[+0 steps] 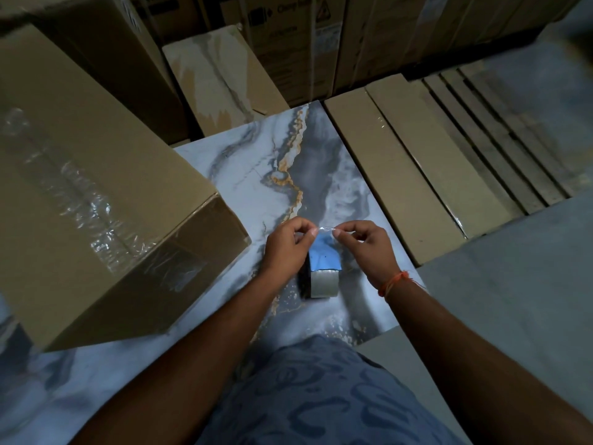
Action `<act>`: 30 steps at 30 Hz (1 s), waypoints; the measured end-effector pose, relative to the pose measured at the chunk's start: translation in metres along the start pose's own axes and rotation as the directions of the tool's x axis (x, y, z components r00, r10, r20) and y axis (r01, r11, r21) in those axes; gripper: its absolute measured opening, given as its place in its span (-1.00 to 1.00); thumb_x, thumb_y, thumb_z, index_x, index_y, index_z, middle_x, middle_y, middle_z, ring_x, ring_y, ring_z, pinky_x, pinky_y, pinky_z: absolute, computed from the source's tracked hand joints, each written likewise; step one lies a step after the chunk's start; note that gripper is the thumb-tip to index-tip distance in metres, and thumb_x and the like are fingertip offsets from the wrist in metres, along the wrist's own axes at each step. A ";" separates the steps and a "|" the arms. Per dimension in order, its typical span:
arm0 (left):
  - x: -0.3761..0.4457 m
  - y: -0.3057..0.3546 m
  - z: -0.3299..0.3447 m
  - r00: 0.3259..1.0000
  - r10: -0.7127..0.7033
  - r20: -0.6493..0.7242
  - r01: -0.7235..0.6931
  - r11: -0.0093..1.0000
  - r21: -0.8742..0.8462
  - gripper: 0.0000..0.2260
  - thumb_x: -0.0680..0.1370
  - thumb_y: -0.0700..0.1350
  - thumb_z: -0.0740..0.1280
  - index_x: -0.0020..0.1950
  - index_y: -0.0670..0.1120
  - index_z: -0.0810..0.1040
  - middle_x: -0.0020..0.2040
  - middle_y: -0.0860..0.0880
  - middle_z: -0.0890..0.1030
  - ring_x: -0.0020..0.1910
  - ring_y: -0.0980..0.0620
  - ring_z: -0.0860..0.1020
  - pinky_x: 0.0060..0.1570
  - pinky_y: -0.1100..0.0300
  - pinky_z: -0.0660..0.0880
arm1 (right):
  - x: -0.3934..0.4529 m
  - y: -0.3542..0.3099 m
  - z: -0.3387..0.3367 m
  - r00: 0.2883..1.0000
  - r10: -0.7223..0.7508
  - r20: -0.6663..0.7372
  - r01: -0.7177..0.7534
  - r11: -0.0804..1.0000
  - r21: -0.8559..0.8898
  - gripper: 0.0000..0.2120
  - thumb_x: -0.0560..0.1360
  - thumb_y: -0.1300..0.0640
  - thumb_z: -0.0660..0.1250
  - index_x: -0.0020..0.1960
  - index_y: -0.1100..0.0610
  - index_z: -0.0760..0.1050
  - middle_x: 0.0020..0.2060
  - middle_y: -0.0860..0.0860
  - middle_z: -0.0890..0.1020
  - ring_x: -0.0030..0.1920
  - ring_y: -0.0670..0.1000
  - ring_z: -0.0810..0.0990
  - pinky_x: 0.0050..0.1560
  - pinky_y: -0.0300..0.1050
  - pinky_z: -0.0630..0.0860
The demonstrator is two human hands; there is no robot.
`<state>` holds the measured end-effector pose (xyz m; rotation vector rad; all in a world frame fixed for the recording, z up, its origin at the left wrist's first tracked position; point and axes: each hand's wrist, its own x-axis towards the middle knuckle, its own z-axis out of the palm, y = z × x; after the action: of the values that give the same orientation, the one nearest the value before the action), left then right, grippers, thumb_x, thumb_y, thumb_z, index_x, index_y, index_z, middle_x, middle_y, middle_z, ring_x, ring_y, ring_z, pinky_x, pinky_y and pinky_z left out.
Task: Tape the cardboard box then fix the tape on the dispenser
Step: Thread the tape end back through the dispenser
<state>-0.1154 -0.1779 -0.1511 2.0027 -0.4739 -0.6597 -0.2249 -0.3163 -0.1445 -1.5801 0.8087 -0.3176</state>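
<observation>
A large cardboard box (96, 194) lies at the left on the marbled tile floor (256, 162), with wrinkled clear tape along its top seam. A roll of clear tape (321, 277) stands on the floor between my wrists. A strip of tape (324, 248) runs up from the roll to my fingers. My left hand (285, 245) pinches the strip's free end at its left corner. My right hand (365, 242) pinches the right corner, an orange thread around its wrist. No dispenser body is clearly visible.
Flat cardboard packs (417, 175) lie side by side at the right. Tall stacked cartons (288, 43) close off the back, with a beige tile (218, 75) leaning among them. My knee in blue patterned cloth (321, 396) fills the bottom middle.
</observation>
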 end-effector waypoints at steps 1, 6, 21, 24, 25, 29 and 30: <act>0.000 0.001 0.000 1.000 -0.003 -0.002 0.003 1.000 0.006 -0.92 0.62 -0.14 0.37 -0.02 -0.11 0.64 -0.10 -0.09 0.71 -0.08 -0.06 0.67 -0.02 0.06 0.59 | 0.000 -0.001 0.001 1.000 -0.008 -0.005 0.008 1.000 -0.004 -0.86 0.48 0.23 0.48 -0.21 0.04 0.67 -0.26 0.01 0.67 -0.27 -0.08 0.58 -0.23 -0.31 0.53; 0.002 0.005 -0.003 0.999 -0.022 -0.028 0.024 0.998 0.066 -0.86 0.63 -0.09 0.36 -0.01 -0.12 0.66 -0.08 -0.05 0.71 -0.13 0.03 0.62 -0.08 0.23 0.52 | 0.004 -0.002 0.003 0.999 -0.008 -0.040 0.007 1.000 -0.013 -0.86 0.50 0.24 0.46 -0.20 0.28 0.63 -0.31 0.03 0.59 -0.36 -0.07 0.54 -0.39 -0.37 0.50; -0.006 -0.001 -0.006 0.986 0.166 -0.006 -0.158 0.947 0.279 -0.60 0.50 -0.18 0.49 0.26 0.16 0.54 0.13 0.08 0.62 -0.20 0.17 0.60 -0.04 0.16 0.60 | 0.015 0.000 0.011 0.999 -0.045 -0.007 0.044 0.997 -0.056 -0.66 0.50 0.24 0.41 -0.27 0.51 0.47 -0.23 0.46 0.53 -0.25 0.06 0.48 0.04 -0.07 0.49; -0.004 -0.002 -0.006 0.977 0.211 0.013 -0.202 0.915 0.349 -0.58 0.49 -0.22 0.49 0.27 0.16 0.59 0.13 0.07 0.65 -0.07 0.09 0.62 0.04 0.12 0.59 | 0.017 0.000 0.009 0.999 -0.042 -0.007 0.041 0.997 -0.070 -0.63 0.52 0.26 0.39 -0.28 0.55 0.42 -0.22 0.49 0.50 -0.24 0.16 0.45 -0.02 -0.21 0.45; -0.003 -0.002 -0.005 0.974 0.226 0.011 -0.215 0.907 0.361 -0.59 0.49 -0.22 0.49 0.26 0.14 0.61 0.13 0.06 0.66 -0.03 0.07 0.62 0.05 0.12 0.59 | 0.019 0.000 0.008 0.999 -0.046 -0.006 0.045 0.996 -0.082 -0.63 0.52 0.27 0.39 -0.28 0.56 0.42 -0.21 0.50 0.50 -0.18 0.21 0.46 -0.05 -0.27 0.44; -0.001 -0.004 -0.005 0.955 0.292 -0.048 -0.252 0.887 0.387 -0.73 0.49 -0.20 0.50 0.14 0.06 0.69 0.05 0.07 0.70 -0.07 0.10 0.60 -0.05 0.31 0.46 | 0.021 0.002 0.007 0.999 -0.047 0.007 0.048 0.993 -0.108 -0.64 0.51 0.27 0.40 -0.27 0.56 0.43 -0.21 0.48 0.52 -0.11 0.21 0.47 -0.06 -0.39 0.41; 0.000 -0.005 -0.006 0.950 0.303 -0.073 -0.252 0.885 0.390 -0.75 0.49 -0.20 0.50 0.11 0.05 0.70 0.02 0.07 0.71 -0.10 0.11 0.59 -0.07 0.33 0.44 | 0.021 0.003 0.007 0.999 -0.045 0.006 0.045 0.994 -0.103 -0.65 0.51 0.26 0.41 -0.27 0.54 0.44 -0.21 0.46 0.53 -0.11 0.19 0.48 0.00 -0.33 0.42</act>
<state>-0.1116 -0.1719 -0.1526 2.2584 -0.8416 -0.2647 -0.2064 -0.3250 -0.1537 -1.6967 0.7983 -0.3097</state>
